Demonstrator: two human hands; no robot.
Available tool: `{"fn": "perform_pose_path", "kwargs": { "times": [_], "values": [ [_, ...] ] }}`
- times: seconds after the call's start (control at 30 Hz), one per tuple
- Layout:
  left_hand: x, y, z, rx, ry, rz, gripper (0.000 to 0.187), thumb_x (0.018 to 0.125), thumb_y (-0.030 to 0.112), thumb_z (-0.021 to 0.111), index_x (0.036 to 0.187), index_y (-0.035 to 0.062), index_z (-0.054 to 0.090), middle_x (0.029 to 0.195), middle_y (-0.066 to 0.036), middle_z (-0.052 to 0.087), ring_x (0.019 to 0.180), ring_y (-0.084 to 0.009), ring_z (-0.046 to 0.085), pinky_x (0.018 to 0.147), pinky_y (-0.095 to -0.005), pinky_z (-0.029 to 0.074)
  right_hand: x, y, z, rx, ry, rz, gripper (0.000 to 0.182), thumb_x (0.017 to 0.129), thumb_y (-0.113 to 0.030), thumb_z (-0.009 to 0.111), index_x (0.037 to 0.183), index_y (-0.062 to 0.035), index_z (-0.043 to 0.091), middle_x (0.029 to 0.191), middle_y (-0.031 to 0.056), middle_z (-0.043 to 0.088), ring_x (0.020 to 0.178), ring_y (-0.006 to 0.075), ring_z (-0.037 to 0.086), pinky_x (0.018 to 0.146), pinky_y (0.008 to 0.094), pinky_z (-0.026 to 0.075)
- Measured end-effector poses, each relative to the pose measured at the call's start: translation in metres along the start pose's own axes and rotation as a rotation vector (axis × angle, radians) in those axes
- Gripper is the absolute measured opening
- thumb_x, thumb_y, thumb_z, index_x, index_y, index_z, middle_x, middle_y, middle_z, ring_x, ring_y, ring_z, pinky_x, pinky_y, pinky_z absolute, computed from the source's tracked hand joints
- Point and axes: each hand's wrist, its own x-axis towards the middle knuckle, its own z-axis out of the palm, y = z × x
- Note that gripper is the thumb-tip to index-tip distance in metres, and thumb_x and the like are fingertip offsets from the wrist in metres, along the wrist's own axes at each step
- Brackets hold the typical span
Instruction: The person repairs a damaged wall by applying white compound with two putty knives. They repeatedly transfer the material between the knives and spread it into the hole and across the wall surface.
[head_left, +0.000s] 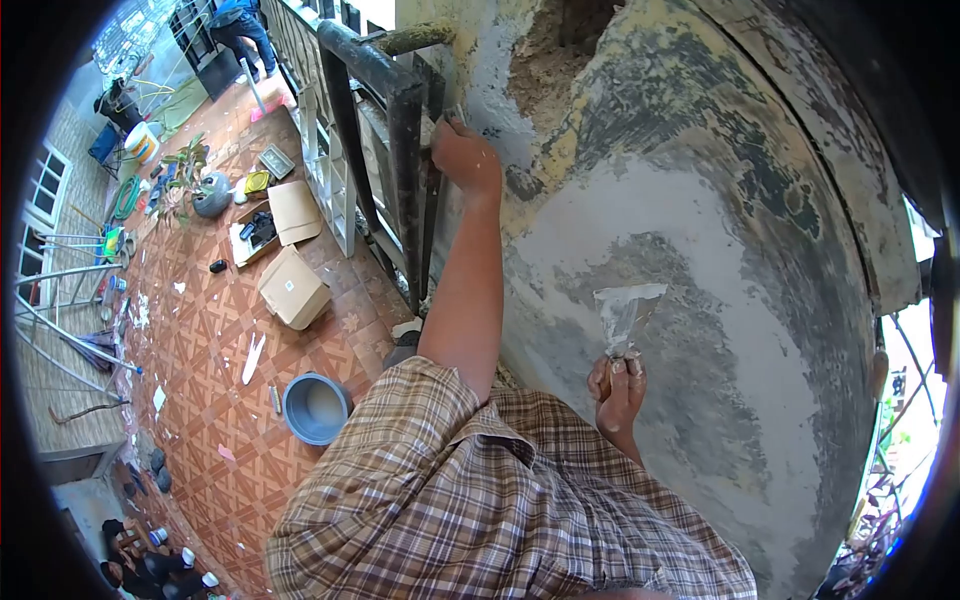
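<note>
My right hand (621, 394) is closed around the handle of a putty knife (629, 312). Its wide blade is smeared with pale filler and lies over the wall (690, 340), which is patched with white and grey plaster. My left hand (466, 158) is raised beside the dark metal railing (403, 130), fingers curled. A thin greyish edge shows at its fingertips, too small to name. Above and right of that hand, a rough hole (555, 62) exposes brown material inside the wall.
On the tiled floor (215, 360) stand a grey bucket (290, 408) with cloudy liquid, cardboard boxes (294, 288) and a plant pot (211, 194). An aluminium ladder (340, 190) leans near the railing. A person in blue trousers (245, 38) is at the far end.
</note>
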Motion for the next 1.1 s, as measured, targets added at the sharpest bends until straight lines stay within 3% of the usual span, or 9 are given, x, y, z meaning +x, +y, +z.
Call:
{"fn": "perform_pose_path", "kwargs": {
  "times": [0.17,0.23,0.33,0.43,0.67,0.73,0.97,1.03,1.1],
  "values": [
    [0.000,0.020,-0.024,-0.044,-0.099,-0.200,0.022,0.091,0.012,0.051,0.089,-0.0082,0.059,0.079,-0.024,0.060,0.073,-0.0417,0.056,0.066,-0.0447,0.043,-0.011,-0.003,-0.022,-0.031,-0.036,-0.041,0.008,0.096,-0.012,0.041,0.095,-0.0043,0.044,0.070,0.0064,0.049,0.050,0.0080,0.037,0.044,0.0224,0.031],
    [-0.021,0.022,-0.033,-0.189,-0.029,0.005,0.022,0.091,0.013,0.052,0.087,-0.0080,0.058,0.077,-0.024,0.060,0.070,-0.0420,0.056,0.065,-0.0433,0.043,-0.007,0.000,-0.029,-0.011,-0.052,-0.034,0.008,0.096,-0.012,0.041,0.095,-0.0042,0.044,0.070,0.0062,0.049,0.050,0.0077,0.036,0.044,0.0224,0.031],
    [-0.047,0.023,-0.051,-0.391,0.016,0.008,0.020,0.090,0.012,0.052,0.089,-0.0068,0.059,0.080,-0.024,0.060,0.074,-0.0432,0.056,0.066,-0.0440,0.043,-0.007,-0.003,-0.031,-0.009,-0.043,-0.001,0.008,0.096,-0.012,0.041,0.095,-0.0043,0.044,0.070,0.0059,0.049,0.049,0.0071,0.035,0.044,0.0224,0.031],
    [-0.018,0.009,-0.035,-0.176,0.220,0.184,0.019,0.088,0.012,0.056,0.086,-0.0069,0.060,0.078,-0.025,0.061,0.073,-0.0430,0.057,0.064,-0.0437,0.043,-0.001,-0.007,-0.034,-0.007,-0.035,-0.005,0.008,0.096,-0.012,0.042,0.094,-0.0047,0.044,0.070,0.0056,0.050,0.048,0.0065,0.034,0.043,0.0224,0.031],
    [0.013,0.008,0.001,-0.173,0.097,0.167,0.018,0.089,0.009,0.054,0.093,-0.0075,0.061,0.080,-0.023,0.061,0.076,-0.0401,0.059,0.066,-0.0424,0.044,-0.009,-0.009,-0.043,-0.034,-0.022,-0.039,0.008,0.096,-0.012,0.043,0.095,-0.0045,0.045,0.070,0.0061,0.051,0.048,0.0065,0.036,0.043,0.0218,0.032],
    [0.013,0.015,-0.015,-0.182,-0.026,-0.077,0.019,0.087,0.013,0.057,0.086,-0.0050,0.061,0.075,-0.022,0.061,0.069,-0.0398,0.057,0.064,-0.0425,0.043,-0.011,-0.008,-0.043,-0.036,-0.018,-0.042,0.008,0.096,-0.012,0.043,0.095,-0.0044,0.045,0.070,0.0061,0.051,0.048,0.0065,0.036,0.043,0.0218,0.033],
    [-0.044,0.009,-0.059,-0.388,-0.072,0.085,0.020,0.087,0.014,0.060,0.088,-0.0056,0.062,0.076,-0.021,0.061,0.067,-0.0345,0.057,0.064,-0.0397,0.043,-0.008,-0.004,-0.038,-0.015,-0.057,0.017,0.009,0.095,-0.013,0.044,0.097,-0.0041,0.044,0.071,0.0061,0.050,0.050,0.0080,0.038,0.044,0.0220,0.033],
    [-0.047,0.000,-0.058,-0.414,0.162,0.168,0.020,0.088,0.014,0.060,0.090,-0.0054,0.062,0.075,-0.019,0.061,0.065,-0.0302,0.057,0.063,-0.0377,0.042,-0.004,-0.005,-0.034,-0.017,-0.068,0.011,0.009,0.095,-0.013,0.044,0.097,-0.0040,0.044,0.071,0.0062,0.050,0.050,0.0082,0.039,0.044,0.0219,0.033],
    [-0.034,-0.012,-0.042,-0.320,0.128,0.135,0.019,0.088,0.013,0.059,0.092,-0.0053,0.062,0.075,-0.019,0.061,0.065,-0.0276,0.057,0.062,-0.0367,0.042,-0.007,-0.006,-0.035,-0.033,-0.077,0.021,0.009,0.095,-0.013,0.044,0.098,-0.0039,0.044,0.071,0.0063,0.050,0.051,0.0085,0.039,0.044,0.0219,0.032]
  ]
}}
